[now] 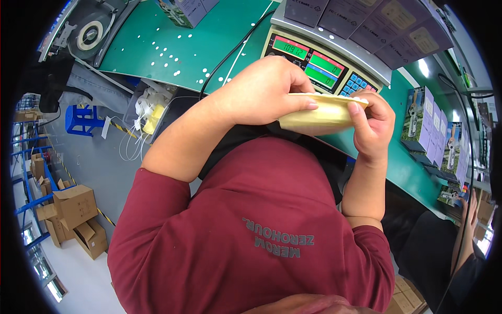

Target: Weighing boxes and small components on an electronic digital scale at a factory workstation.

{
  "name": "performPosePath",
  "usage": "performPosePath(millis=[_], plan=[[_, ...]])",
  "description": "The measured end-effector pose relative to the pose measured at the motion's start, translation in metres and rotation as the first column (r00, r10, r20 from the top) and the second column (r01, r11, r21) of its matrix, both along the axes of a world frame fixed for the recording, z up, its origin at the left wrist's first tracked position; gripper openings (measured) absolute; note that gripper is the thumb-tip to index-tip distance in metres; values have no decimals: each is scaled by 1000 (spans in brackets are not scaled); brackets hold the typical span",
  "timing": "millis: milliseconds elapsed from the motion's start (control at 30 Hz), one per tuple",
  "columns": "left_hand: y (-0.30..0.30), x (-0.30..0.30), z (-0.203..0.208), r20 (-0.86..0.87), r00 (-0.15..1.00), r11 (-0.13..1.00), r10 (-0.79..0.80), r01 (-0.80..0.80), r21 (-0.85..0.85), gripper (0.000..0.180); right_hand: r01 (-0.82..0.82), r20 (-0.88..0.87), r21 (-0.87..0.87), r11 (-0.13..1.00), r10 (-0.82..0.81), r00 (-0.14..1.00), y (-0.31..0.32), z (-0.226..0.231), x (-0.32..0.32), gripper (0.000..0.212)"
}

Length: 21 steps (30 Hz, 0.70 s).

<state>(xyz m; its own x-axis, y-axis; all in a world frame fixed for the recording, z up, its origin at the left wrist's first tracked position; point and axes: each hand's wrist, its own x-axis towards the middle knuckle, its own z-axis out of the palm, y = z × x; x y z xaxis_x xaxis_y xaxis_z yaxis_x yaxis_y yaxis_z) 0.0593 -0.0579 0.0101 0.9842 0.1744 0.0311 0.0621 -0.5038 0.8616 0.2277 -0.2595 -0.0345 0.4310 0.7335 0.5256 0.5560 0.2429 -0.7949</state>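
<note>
A pale yellow, glossy sheet (320, 120), bent and hanging down, is stretched between my two hands in front of the scale. My left hand (264, 91) pinches its left end, thumb on the near face. At the other end, my right hand (374, 123) grips the sheet's edge between thumb and fingers. Small white bits show along the upper edge near my right fingers; I cannot tell if they are part of it. Just beyond my hands stands a weighing scale (334, 55) with lit green displays and a blue keypad.
Purple boxes (361, 26) stand on the scale's platform, and more boxes (421, 118) line the right side of the green table (130, 39). White round dots lie scattered on its left part. A black cable crosses it. A blue stool (81, 120) and cardboard cartons (75, 204) are at left.
</note>
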Motion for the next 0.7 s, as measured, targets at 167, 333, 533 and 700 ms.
performPosePath(millis=[167, 333, 533, 700], plan=[[2, -2, 0, -48, 999, 1000, -3, 5, 29, 26, -3, -80, -52, 999, -1, 997, -6, -2, -2, 8], [3, -4, -14, 67, 998, 993, 19, -11, -115, 27, -3, -88, 15, 1000, 4, 996, -10, -10, 7, 8], [9, -4, -13, 48, 998, 989, 47, -40, -140, 24, 8, -231, 63, 998, 7, 973, -17, -17, 20, 8], [10, -4, -18, 58, 996, 983, 74, -63, -174, 22, -5, -270, 95, 996, 30, 963, -16, -23, 21, 9]])
